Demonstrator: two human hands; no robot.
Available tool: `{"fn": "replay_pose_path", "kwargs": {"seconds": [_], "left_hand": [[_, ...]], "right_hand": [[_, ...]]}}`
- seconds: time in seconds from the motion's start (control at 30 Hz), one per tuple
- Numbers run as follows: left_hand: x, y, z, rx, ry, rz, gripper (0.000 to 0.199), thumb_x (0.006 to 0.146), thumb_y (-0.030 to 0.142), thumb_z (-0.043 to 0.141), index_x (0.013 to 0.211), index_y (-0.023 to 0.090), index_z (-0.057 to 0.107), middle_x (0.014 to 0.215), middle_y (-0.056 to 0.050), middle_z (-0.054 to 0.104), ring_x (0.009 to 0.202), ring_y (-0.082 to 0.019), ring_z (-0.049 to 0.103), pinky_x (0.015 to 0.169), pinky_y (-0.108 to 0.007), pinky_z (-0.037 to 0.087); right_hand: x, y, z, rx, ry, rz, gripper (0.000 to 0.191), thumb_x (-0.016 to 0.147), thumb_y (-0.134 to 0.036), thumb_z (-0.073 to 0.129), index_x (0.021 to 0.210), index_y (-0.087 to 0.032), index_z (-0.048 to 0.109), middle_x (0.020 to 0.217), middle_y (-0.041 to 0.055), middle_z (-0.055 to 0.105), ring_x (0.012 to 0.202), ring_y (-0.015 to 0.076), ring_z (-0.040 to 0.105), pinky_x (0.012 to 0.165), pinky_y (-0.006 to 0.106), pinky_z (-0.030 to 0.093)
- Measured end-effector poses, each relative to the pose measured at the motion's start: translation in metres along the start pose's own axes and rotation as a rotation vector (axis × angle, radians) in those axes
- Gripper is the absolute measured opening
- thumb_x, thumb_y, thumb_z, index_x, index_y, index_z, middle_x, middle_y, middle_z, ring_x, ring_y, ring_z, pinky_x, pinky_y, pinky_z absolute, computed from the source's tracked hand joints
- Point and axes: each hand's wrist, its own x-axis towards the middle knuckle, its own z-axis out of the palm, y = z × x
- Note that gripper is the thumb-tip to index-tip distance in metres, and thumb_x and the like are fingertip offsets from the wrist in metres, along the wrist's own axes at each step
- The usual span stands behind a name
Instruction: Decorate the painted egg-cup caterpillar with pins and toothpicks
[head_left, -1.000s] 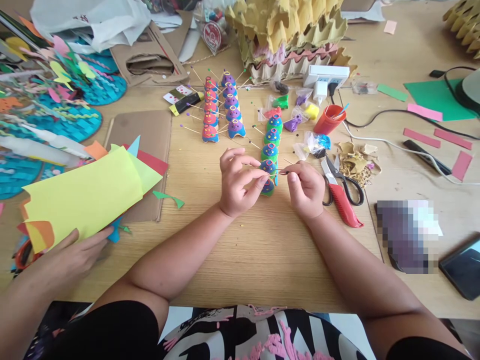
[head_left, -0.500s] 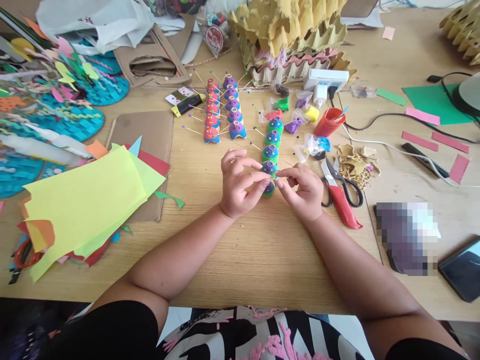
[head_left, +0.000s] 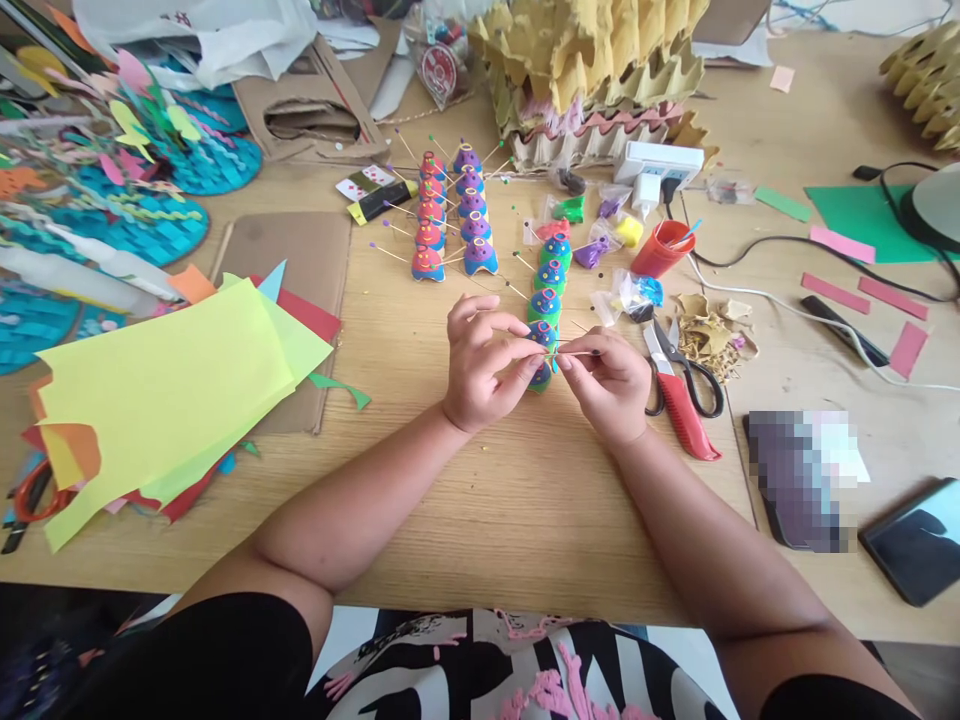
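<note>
The blue-and-green caterpillar (head_left: 544,303) stands on the wooden table (head_left: 465,520) in front of the person, its long axis running almost straight away from them, the near end just behind the fingertips and the far end towards some small bags of coloured clay (head_left: 592,250). The hands partly cover the near end, so I can't tell which way its face points. It's a row of bumps, blue on top and green lower down, with red rings on the crowns, pale dots, and thin sticks poking out to the left with dark tips. Over its near part, the left hand (head_left: 484,375) pinches with thumb and forefinger, other fingers raised and curved, while the right hand (head_left: 609,380) pinches a thin stick (head_left: 576,352), the two sets of fingertips almost meeting. Off to the left stand a red caterpillar (head_left: 428,262) and a purple one (head_left: 480,255), side by side. Scissors (head_left: 701,375) and a red-handled cutter (head_left: 686,415) lie right of the hands, below an orange cup (head_left: 660,255). Egg cartons (head_left: 592,60) are piled at the back, and yellow paper (head_left: 165,370) covers part of some cardboard on the left.
</note>
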Motion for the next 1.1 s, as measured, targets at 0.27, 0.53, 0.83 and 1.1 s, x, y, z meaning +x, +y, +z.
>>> {"fn": "replay_pose_path", "kwargs": {"seconds": [0.27,0.53,0.83,1.1], "left_hand": [[0.002,0.001,-0.001,0.009,0.040,-0.032,0.033,0.104,0.046,0.047,0.108,0.027,0.073,0.105,-0.007,0.066,0.118,-0.026,0.058,0.118,-0.052,0.041],[-0.001,0.002,0.003,0.063,-0.073,0.019,0.028,0.092,0.051,0.065,0.104,0.027,0.074,0.115,-0.009,0.063,0.124,-0.031,0.054,0.119,-0.055,0.038],[-0.003,0.001,0.006,0.108,-0.156,0.042,0.036,0.080,0.044,0.073,0.112,0.027,0.069,0.127,-0.009,0.064,0.143,-0.038,0.045,0.131,-0.063,0.019],[-0.002,0.004,0.003,0.099,-0.266,0.062,0.048,0.083,0.036,0.073,0.129,0.026,0.063,0.110,-0.006,0.076,0.142,-0.038,0.051,0.132,-0.069,0.008]], "right_hand": [[0.002,-0.004,0.006,0.105,0.105,0.085,0.030,0.095,-0.053,0.072,0.083,-0.026,0.069,0.070,-0.0012,0.064,0.059,0.0123,0.053,0.054,0.030,0.042],[0.014,0.007,-0.003,0.149,0.363,0.140,0.039,0.091,-0.061,0.073,0.085,-0.026,0.059,0.067,-0.0048,0.049,0.055,0.0096,0.043,0.051,0.027,0.035],[-0.008,0.002,-0.010,0.354,0.400,0.419,0.045,0.082,-0.059,0.080,0.082,-0.026,0.050,0.058,-0.0106,0.036,0.049,0.0077,0.031,0.047,0.024,0.027],[-0.030,0.011,-0.009,0.269,0.292,0.352,0.039,0.082,-0.055,0.082,0.081,-0.023,0.061,0.063,-0.0060,0.056,0.054,0.0088,0.045,0.049,0.023,0.033]]}}
